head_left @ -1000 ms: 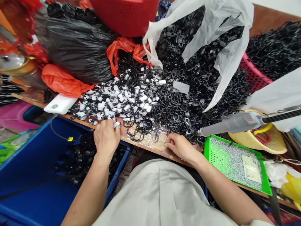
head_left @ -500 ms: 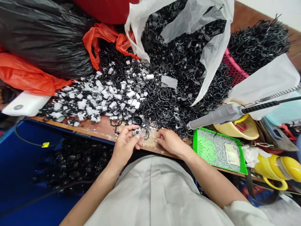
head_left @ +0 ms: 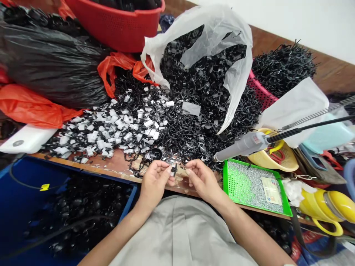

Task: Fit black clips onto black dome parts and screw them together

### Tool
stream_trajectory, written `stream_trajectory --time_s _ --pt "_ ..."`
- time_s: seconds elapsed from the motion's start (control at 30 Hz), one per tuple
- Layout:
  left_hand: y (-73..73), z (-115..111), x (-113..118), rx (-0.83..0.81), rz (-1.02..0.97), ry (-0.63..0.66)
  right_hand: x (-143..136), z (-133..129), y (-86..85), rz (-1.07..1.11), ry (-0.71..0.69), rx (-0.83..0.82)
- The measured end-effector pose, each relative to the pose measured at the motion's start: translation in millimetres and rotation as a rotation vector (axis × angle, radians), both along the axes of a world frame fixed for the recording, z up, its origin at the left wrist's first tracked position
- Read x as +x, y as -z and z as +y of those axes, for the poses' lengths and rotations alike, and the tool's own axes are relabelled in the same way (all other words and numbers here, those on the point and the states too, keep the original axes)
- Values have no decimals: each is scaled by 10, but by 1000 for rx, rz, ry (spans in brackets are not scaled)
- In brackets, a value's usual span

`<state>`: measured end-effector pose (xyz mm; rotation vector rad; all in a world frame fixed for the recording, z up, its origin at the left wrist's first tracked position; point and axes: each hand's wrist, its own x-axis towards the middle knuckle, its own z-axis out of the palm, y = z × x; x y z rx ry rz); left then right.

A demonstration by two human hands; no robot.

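Observation:
My left hand [head_left: 156, 180] pinches a small black and white part [head_left: 173, 170] between thumb and fingers, over the front edge of the wooden table [head_left: 111, 162]. Just right of it, my right hand [head_left: 202, 179] is closed, thumb against fingers; whatever it holds is too small to make out. A gap separates the two hands. Beyond them lie a heap of black and white parts [head_left: 124, 127] on the left and a heap of small black parts [head_left: 188, 127] in the middle. A round black piece [head_left: 154, 154] lies near my left hand.
A grey electric screwdriver [head_left: 241, 147] hangs at the right above a green tray [head_left: 226, 184] of tiny metal pieces. At the lower left stands a blue bin [head_left: 16, 192] with black parts. A yellow bottle [head_left: 318, 203] is at the far right; a red basket [head_left: 119, 27] stands behind.
The view has shifted, showing more of the back. The part in my left hand is now upright, its black and white sides showing. My right hand has turned, its thumb more visible.

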<state>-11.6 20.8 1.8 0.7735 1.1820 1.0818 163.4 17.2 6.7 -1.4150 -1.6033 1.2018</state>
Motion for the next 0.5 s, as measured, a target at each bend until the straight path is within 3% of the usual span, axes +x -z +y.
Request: stream_trajectory --time_s 0.1,0.2,0.33,0.5 --pt "-15 -5 173 45 11 63 -42 -71 66 222 144 -20" --pt "-32 -3 287 87 -10 166 -25 -83 119 214 247 50" --pt "-35 -1 338 112 -23 262 85 -94 91 242 204 46" --pt "21 -43 388 113 34 247 171 -123 38 295 164 -25"
